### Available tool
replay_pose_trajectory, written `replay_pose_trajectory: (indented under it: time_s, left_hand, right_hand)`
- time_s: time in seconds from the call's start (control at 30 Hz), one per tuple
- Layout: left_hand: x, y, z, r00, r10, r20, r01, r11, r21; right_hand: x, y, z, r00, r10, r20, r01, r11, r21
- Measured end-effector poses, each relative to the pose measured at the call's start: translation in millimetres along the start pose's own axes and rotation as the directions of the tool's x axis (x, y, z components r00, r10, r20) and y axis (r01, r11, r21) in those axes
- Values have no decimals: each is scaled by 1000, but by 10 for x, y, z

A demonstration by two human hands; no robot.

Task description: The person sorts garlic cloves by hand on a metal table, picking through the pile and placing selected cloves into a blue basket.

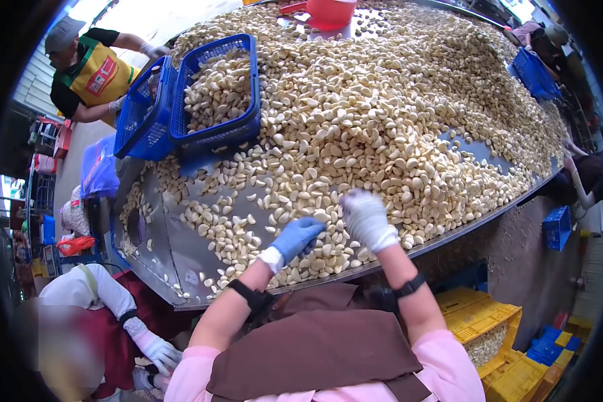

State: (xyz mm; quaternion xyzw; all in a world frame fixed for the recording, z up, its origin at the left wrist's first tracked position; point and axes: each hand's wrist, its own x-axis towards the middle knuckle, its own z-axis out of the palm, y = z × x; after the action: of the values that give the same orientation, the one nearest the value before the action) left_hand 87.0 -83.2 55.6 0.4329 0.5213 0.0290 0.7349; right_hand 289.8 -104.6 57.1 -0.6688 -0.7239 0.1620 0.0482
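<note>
A large heap of pale, peeled garlic cloves [362, 127] covers much of a grey metal table [181, 248]. My left hand [296, 240], in a blue glove with a white cuff, is at the cloves near the front edge, its fingers bent and pressed together; whatever is between them is too small to name. Just to its right, my right hand [367, 220] in a white knitted glove is over the cloves. Its fingertips are smeared by motion, so its hold cannot be made out. Black bands circle both my wrists.
A blue basket [214, 130] with cloves stands at the back left beside another blue basket [144, 120] near a person in a yellow apron. Another person bends at the lower left. Yellow crates [479, 311] stand lower right; a red container [331, 13] is far back.
</note>
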Motion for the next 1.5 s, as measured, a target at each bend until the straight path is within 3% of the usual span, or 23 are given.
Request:
replay_pose_trajectory:
  time_s: [0.03,0.1,0.17,0.2,0.23,0.27,0.3,0.37,0.43,0.5,0.57,0.63,0.7,0.8,0.93,1.03,1.1,1.17,1.23,1.27,1.3,1.43,1.5]
  left_hand:
    - [119,-72,47,991,120,-54,-114,988,105]
    - [638,-443,26,740,646,-190,-416,660,625]
    - [572,-166,-333,894,301,-332,-34,785,619]
    - [588,-263,-636,833,399,-383,-11,704,710]
    - [615,-439,-932,748,403,-528,-5,798,603]
    - [485,-395,-1193,717,269,-643,201,804,560]
    - [443,-575,-1407,664,217,-716,111,918,381]
    - [5,-264,-1188,663,339,-667,192,784,590]
    - [-94,-325,-744,811,496,-311,-312,816,488]
    - [-139,-475,-321,941,336,28,-252,645,722]
    - [-341,-562,-277,988,152,-19,-63,516,855]
    - [-561,-594,-584,978,-34,-205,191,534,824]
    - [-676,-654,-737,969,-10,-246,225,441,869]
    - [-705,-296,-373,976,140,-167,70,524,849]
    - [-554,-87,-2,932,349,-99,-129,573,809]
    - [-459,-42,67,952,304,-24,-172,598,783]
    - [-398,-159,37,955,295,5,-197,624,756]
    - [-285,-382,-20,834,530,152,-535,711,457]
    - [-426,-215,-15,837,501,218,-546,788,284]
    - [-518,-89,-15,934,301,191,-321,944,83]
    - [-580,0,2,974,81,213,-56,991,-123]
    - [-537,14,114,963,249,99,-243,968,-68]
    - [-519,-56,69,980,172,102,-177,983,48]
  right_hand:
    - [185,89,44,977,-101,-190,82,991,-107]
    - [554,167,160,997,-74,26,78,978,-193]
    - [655,162,170,984,-39,172,83,963,-256]
    - [616,157,172,978,-9,210,62,967,-246]
    - [508,159,188,967,23,253,40,970,-239]
    - [394,192,223,977,1,214,45,977,-210]
    - [358,218,299,974,45,224,-6,985,-172]
    - [337,211,311,976,3,218,3,1000,-27]
    - [440,95,311,984,23,177,-28,999,27]
    - [459,10,255,990,-47,134,36,996,85]
    - [358,-59,206,934,84,347,-156,970,188]
    - [121,66,323,936,60,347,-156,954,257]
    - [-67,75,447,958,19,286,-190,788,586]
    - [-47,-430,166,858,-26,513,-444,466,765]
    - [-167,-603,97,934,-58,352,-279,496,822]
    - [-258,-560,188,956,-19,293,-287,160,945]
    - [-293,-560,130,967,-43,252,-245,127,961]
    - [-339,-599,-113,932,-44,359,-354,90,931]
    - [-386,-609,-155,921,-28,389,-390,-70,918]
    - [-405,-609,-163,908,-16,418,-411,-228,883]
    - [-403,-599,-167,908,-9,419,-409,-229,883]
    - [-382,-544,-205,920,33,390,-374,-220,901]
    - [-415,-481,-240,923,36,384,-382,-57,922]
